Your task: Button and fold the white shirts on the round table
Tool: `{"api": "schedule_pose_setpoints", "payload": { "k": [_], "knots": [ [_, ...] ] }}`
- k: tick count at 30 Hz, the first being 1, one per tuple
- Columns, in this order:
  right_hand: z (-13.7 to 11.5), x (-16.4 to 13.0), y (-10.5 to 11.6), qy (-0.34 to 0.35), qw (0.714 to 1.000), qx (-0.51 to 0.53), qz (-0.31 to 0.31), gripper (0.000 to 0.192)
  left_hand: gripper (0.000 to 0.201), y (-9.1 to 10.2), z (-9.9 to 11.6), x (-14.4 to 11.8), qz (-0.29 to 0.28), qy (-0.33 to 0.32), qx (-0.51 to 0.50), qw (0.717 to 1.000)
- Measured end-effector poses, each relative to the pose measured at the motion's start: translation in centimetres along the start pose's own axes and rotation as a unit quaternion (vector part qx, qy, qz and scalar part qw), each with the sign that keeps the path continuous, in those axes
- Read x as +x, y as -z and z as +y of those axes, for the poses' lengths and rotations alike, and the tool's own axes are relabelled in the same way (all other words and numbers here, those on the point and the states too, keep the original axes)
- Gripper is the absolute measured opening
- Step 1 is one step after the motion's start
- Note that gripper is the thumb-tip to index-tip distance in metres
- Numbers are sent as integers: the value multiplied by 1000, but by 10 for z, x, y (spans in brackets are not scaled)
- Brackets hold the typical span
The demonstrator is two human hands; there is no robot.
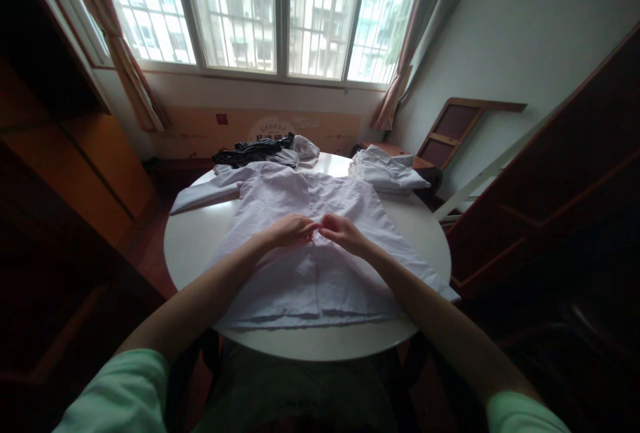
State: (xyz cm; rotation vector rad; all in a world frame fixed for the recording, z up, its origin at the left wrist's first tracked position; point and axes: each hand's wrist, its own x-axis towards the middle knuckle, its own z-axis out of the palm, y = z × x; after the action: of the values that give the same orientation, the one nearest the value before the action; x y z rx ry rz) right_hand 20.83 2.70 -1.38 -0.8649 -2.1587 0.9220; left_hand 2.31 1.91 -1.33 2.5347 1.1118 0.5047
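Observation:
A white long-sleeved shirt lies spread on a round white table, its hem toward me and one sleeve stretched out to the left. Over the middle of its front, my left hand and my right hand meet with fingertips close together. Both hands are closed in a pinch on the shirt's front opening, where the cloth is drawn up slightly. Any button between the fingers is too small to make out.
Folded white garments are stacked at the table's back right. A dark, crumpled bundle lies at the back left beside pale cloth. Beyond the table stand a wooden chair on the right and a barred window.

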Motion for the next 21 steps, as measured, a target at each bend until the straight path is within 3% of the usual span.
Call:
{"api": "schedule_pose_setpoints", "payload": {
  "k": [5, 11, 17, 21],
  "knots": [
    [-32, -21, 8, 59, 988, -141, -25, 14, 60, -4, -4, -1, -2, 26, -65, 998],
    [-67, -77, -9, 130, 956, -194, -176, 19, 64, -11, -6, 0, 14, 96, -148, 984],
    [-70, -105, -39, 187, 912, -333, -151, 8, 61, -17, -11, 4, 23, 97, -172, 980],
    [-70, -102, -40, 195, 906, -349, -142, 10, 63, -17, -27, 10, -31, 112, -275, 954]
  ]
}}
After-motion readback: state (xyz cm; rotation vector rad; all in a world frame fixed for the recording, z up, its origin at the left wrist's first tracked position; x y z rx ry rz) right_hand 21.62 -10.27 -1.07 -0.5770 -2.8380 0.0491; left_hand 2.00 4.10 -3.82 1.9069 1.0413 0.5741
